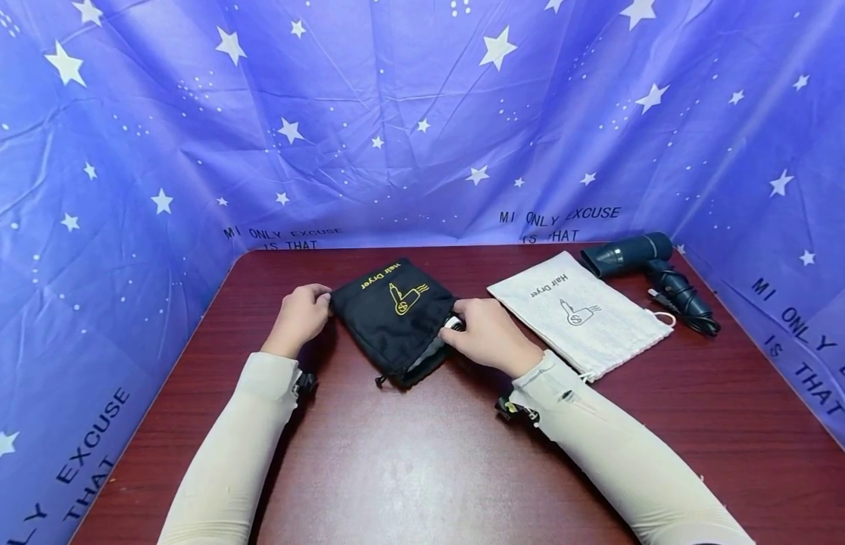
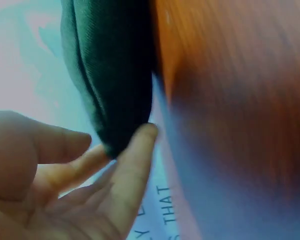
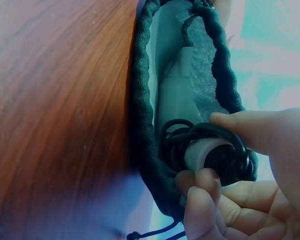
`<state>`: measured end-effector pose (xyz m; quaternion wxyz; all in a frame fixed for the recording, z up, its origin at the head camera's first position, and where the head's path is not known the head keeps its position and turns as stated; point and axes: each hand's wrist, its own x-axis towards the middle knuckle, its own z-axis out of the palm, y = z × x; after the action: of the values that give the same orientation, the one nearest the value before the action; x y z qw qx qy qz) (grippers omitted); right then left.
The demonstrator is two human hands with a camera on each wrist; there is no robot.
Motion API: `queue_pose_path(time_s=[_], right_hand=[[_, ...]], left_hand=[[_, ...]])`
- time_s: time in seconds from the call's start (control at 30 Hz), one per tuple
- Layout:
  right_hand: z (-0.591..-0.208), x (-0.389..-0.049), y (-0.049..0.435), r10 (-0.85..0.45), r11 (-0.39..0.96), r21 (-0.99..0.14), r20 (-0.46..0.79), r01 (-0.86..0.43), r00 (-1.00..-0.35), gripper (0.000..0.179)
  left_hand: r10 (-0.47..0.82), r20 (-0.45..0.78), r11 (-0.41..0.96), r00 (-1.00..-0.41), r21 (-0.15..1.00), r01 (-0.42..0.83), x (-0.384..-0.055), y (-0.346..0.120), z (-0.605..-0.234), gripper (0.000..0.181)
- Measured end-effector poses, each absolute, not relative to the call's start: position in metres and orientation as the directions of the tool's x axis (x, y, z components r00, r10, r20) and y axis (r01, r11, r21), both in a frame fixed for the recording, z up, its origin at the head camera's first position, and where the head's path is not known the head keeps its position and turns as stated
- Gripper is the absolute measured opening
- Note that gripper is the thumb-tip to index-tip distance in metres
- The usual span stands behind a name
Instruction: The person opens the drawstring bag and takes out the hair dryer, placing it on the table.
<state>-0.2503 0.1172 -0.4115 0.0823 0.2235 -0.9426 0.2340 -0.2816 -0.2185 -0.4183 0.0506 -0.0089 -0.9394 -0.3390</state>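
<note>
A black drawstring pouch with yellow "Hair Dryer" lettering lies on the table, its mouth gaping toward the right. Inside it, in the right wrist view, is a pale hair dryer with a black cord looped around its handle end. My right hand grips that handle end and cord at the pouch's mouth, thumb on one side and fingers on the other. Meanwhile my left hand touches the pouch's far-left corner with extended fingers; its thumb stands apart from the cloth.
To the right lies a white drawstring pouch, also printed "Hair Dryer". Beyond it rests a dark hair dryer with its cord wrapped round the handle. A blue star-patterned curtain borders the reddish-brown table.
</note>
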Motion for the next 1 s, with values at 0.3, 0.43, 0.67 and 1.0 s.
queue_pose_path(time_s=[0.3, 0.43, 0.67, 1.0], right_hand=[[-0.4119, -0.2492, 0.1154, -0.375, 0.789, -0.425, 0.238, -0.444, -0.896, 0.025], [-0.4112, -0.2492, 0.115, -0.373, 0.788, -0.429, 0.238, -0.441, -0.897, 0.024], [-0.4098, -0.2498, 0.115, -0.375, 0.788, -0.427, 0.238, -0.443, -0.896, 0.024], [-0.4092, -0.2524, 0.1193, -0.388, 0.801, -0.393, 0.234, -0.451, -0.892, 0.024]], left_hand=[[-0.13, 0.067, 0.577, -0.989, 0.816, -0.021, -0.2839, -0.2278, -0.423, 0.032], [-0.122, 0.082, 0.604, -0.989, 0.797, -0.009, -0.2826, -0.2279, -0.4221, 0.024], [-0.101, 0.213, 0.755, -0.972, 0.652, 0.065, -0.279, -0.2258, -0.4177, 0.013], [-0.104, 0.224, 0.775, -0.969, 0.629, 0.063, -0.2804, -0.2291, -0.4176, 0.011]])
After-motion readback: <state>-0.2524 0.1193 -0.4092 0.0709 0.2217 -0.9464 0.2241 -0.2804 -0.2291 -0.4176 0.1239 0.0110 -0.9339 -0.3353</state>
